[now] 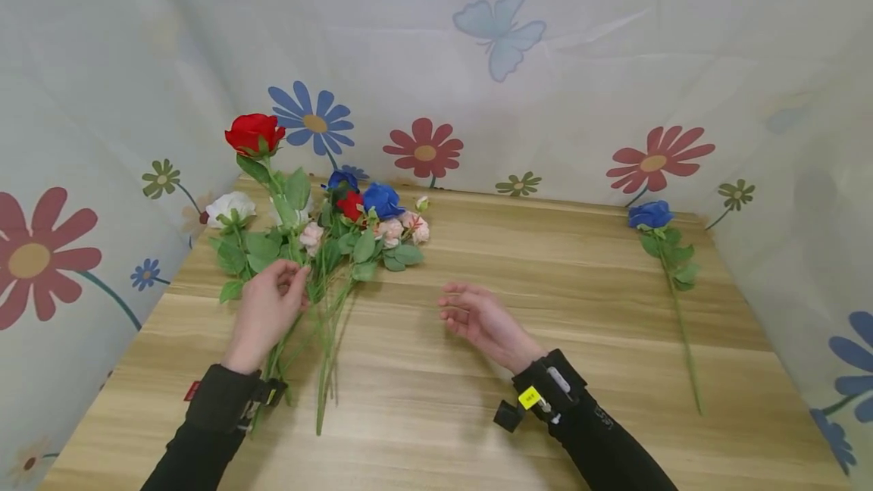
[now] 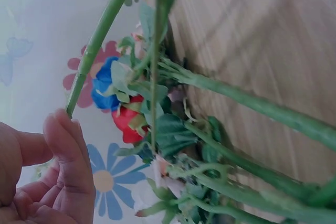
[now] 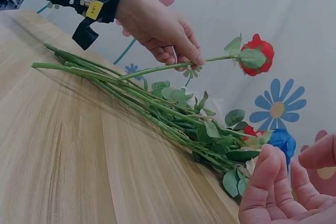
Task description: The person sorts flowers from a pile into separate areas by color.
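Between thumb and fingertips, my left hand [image 1: 269, 308] pinches the green stem of a red rose [image 1: 254, 135], whose bloom stands above the other flowers at the left. The right wrist view shows this rose [image 3: 255, 54] raised over the pile, its stem slanting. Under it lie a white rose [image 1: 232, 209], blue roses [image 1: 383, 201], a smaller red flower [image 1: 351, 205] and pale pink flowers [image 1: 390, 232], their stems crossing toward the near edge. My right hand [image 1: 492, 326] hovers over the middle of the table, fingers loosely bent and holding nothing.
A single blue rose [image 1: 650, 214] with a long stem lies on the wooden table [image 1: 546, 264] at the right. A pale curtain [image 1: 580, 59] printed with flowers and a butterfly stands behind the table and along its sides.
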